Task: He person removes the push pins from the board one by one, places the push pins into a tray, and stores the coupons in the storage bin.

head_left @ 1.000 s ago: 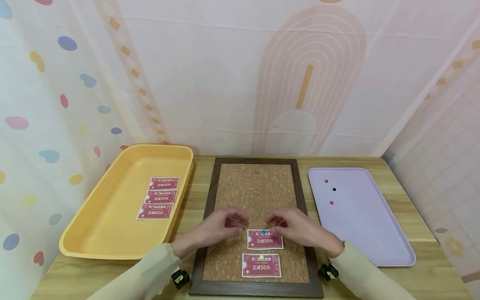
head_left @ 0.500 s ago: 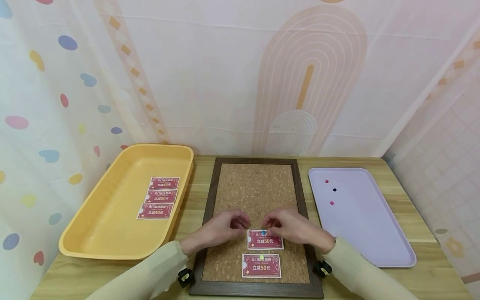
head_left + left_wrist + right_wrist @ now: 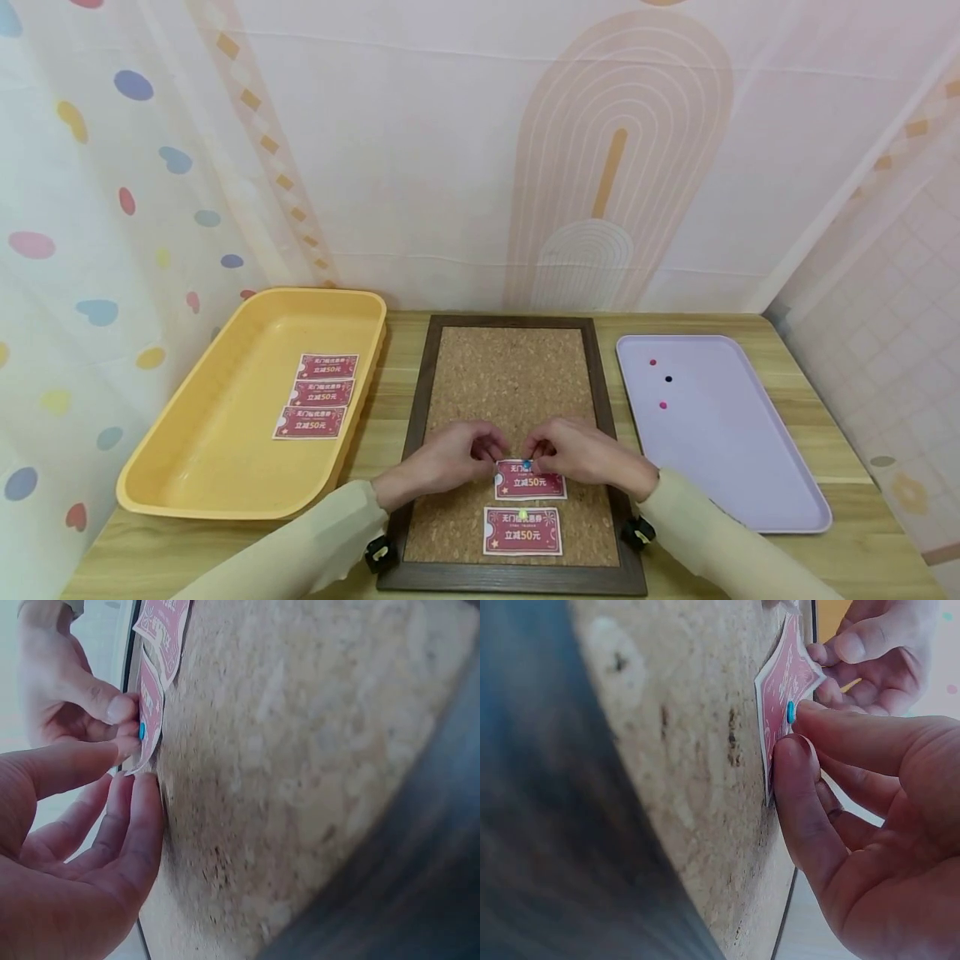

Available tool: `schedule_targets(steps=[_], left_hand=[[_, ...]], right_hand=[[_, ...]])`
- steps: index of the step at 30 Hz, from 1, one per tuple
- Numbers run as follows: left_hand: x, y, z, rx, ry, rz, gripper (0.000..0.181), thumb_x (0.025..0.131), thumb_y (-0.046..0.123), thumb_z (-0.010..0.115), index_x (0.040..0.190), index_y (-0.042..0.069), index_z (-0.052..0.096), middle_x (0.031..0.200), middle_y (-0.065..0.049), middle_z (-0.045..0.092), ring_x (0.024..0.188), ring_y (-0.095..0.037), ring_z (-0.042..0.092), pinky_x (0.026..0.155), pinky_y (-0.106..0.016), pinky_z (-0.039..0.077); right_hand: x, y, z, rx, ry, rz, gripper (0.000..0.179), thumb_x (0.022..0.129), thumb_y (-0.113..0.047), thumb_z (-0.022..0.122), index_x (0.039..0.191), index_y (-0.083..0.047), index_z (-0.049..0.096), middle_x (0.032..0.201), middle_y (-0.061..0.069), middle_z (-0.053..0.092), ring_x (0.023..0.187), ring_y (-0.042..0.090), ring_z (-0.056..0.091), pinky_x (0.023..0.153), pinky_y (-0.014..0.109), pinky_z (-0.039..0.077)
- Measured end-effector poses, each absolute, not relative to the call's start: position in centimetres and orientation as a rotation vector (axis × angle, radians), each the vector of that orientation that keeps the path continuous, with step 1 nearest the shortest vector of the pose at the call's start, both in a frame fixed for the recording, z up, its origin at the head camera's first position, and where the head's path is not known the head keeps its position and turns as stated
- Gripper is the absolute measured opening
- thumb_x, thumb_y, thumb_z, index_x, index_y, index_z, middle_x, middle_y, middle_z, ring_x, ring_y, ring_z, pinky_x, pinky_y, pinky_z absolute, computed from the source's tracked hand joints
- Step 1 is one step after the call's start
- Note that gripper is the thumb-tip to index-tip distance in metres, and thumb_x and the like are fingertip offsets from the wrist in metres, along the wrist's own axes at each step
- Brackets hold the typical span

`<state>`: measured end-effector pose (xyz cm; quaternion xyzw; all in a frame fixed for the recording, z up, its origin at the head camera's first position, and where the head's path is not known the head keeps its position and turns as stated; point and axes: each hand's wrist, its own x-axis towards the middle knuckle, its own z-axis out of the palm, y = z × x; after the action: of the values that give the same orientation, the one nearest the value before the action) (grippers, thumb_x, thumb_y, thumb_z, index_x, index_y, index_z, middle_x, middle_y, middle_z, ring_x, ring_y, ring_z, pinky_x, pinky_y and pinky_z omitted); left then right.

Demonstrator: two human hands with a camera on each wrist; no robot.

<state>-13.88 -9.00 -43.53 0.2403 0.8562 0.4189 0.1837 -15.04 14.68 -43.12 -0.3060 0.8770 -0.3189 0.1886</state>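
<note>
A red paper coupon (image 3: 531,485) lies on the cork board (image 3: 510,375), with a blue thumbtack (image 3: 790,712) at its top edge. My right hand (image 3: 581,454) has its thumb and a finger around this tack, the thumb resting on the paper. At the upper left corner, my left hand (image 3: 453,454) pinches the coupon between thumb and fingers; that corner lifts slightly in the left wrist view. Nearer the front, another red coupon (image 3: 522,537) is fixed by a yellow-green thumbtack (image 3: 523,514). The tack's point is hidden.
To the left stands a yellow tray (image 3: 225,467) holding three red coupons (image 3: 318,394). A lilac tray (image 3: 738,450) on the right bears red, black and pink thumbtacks (image 3: 663,406). The board's dark wooden frame (image 3: 510,577) lies on the wooden table (image 3: 847,467).
My left hand has moved right, up to the coupon's corner. My right hand has shifted slightly left and closed in around the blue thumbtack. The trays have stayed put.
</note>
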Motion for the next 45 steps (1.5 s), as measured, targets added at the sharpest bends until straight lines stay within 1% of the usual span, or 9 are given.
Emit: schedule_targets(steps=[5, 10, 14, 19, 28, 36, 45], left_hand=[[-13.8, -8.6, -43.6, 0.658, 2.424, 1.186, 0.023, 0.088, -0.004, 0.075, 0.11, 0.002, 0.071, 0.092, -0.001, 0.07, 0.082, -0.01, 0.062, 0.069, -0.024, 0.051], [-13.9, -8.6, -43.7, 0.638, 2.43, 1.177, 0.022, 0.089, -0.001, 0.076, 0.11, 0.003, 0.071, 0.092, 0.0, 0.069, 0.083, -0.01, 0.062, 0.071, -0.025, 0.051], [-14.0, -8.6, -43.8, 0.635, 2.435, 1.178, 0.017, 0.089, 0.001, 0.077, 0.105, 0.003, 0.072, 0.089, 0.001, 0.069, 0.08, -0.01, 0.063, 0.069, -0.025, 0.052], [-14.4, -8.7, -44.2, 0.662, 2.452, 1.169, 0.01, 0.089, 0.002, 0.074, 0.098, 0.005, 0.075, 0.084, 0.004, 0.069, 0.077, -0.008, 0.062, 0.067, -0.024, 0.05], [-14.7, -8.8, -44.7, 0.65, 2.465, 1.167, 0.011, 0.087, 0.001, 0.073, 0.094, 0.007, 0.077, 0.082, 0.006, 0.07, 0.073, -0.007, 0.062, 0.065, -0.024, 0.05], [-14.7, -8.9, -44.7, 0.664, 2.474, 1.169, 0.009, 0.086, 0.001, 0.075, 0.092, 0.007, 0.077, 0.08, 0.005, 0.07, 0.073, -0.006, 0.061, 0.065, -0.023, 0.049], [-14.6, -9.0, -44.6, 0.674, 2.464, 1.173, 0.008, 0.087, 0.002, 0.076, 0.092, 0.007, 0.077, 0.081, 0.005, 0.07, 0.072, -0.005, 0.061, 0.065, -0.023, 0.049]], right_hand=[[-15.1, 14.4, -43.2, -0.885, 2.486, -0.873, 0.009, 0.093, -0.004, 0.075, 0.094, -0.013, 0.076, 0.077, -0.012, 0.063, 0.065, 0.002, 0.052, 0.063, 0.025, 0.044], [-15.1, 14.2, -43.3, -0.89, 2.497, -0.85, 0.008, 0.093, -0.007, 0.076, 0.092, -0.015, 0.075, 0.078, -0.013, 0.064, 0.066, 0.002, 0.053, 0.064, 0.026, 0.045], [-15.2, 14.2, -43.3, -0.887, 2.513, -0.829, 0.01, 0.092, -0.007, 0.076, 0.09, -0.016, 0.074, 0.077, -0.013, 0.064, 0.067, 0.002, 0.054, 0.064, 0.026, 0.046], [-15.2, 14.1, -43.4, -0.88, 2.514, -0.832, 0.012, 0.091, -0.005, 0.076, 0.087, -0.016, 0.073, 0.076, -0.013, 0.063, 0.067, 0.002, 0.054, 0.063, 0.025, 0.045], [-15.2, 14.1, -43.2, -0.888, 2.51, -0.831, 0.011, 0.091, -0.004, 0.076, 0.087, -0.013, 0.073, 0.075, -0.011, 0.062, 0.066, 0.003, 0.051, 0.062, 0.025, 0.043], [-15.2, 13.9, -43.3, -0.883, 2.53, -0.796, 0.012, 0.091, -0.005, 0.077, 0.085, -0.015, 0.072, 0.075, -0.012, 0.061, 0.066, 0.003, 0.051, 0.062, 0.025, 0.044], [-15.2, 13.9, -43.3, -0.897, 2.533, -0.798, 0.011, 0.09, -0.004, 0.077, 0.085, -0.013, 0.072, 0.074, -0.012, 0.06, 0.066, 0.003, 0.051, 0.062, 0.024, 0.043]])
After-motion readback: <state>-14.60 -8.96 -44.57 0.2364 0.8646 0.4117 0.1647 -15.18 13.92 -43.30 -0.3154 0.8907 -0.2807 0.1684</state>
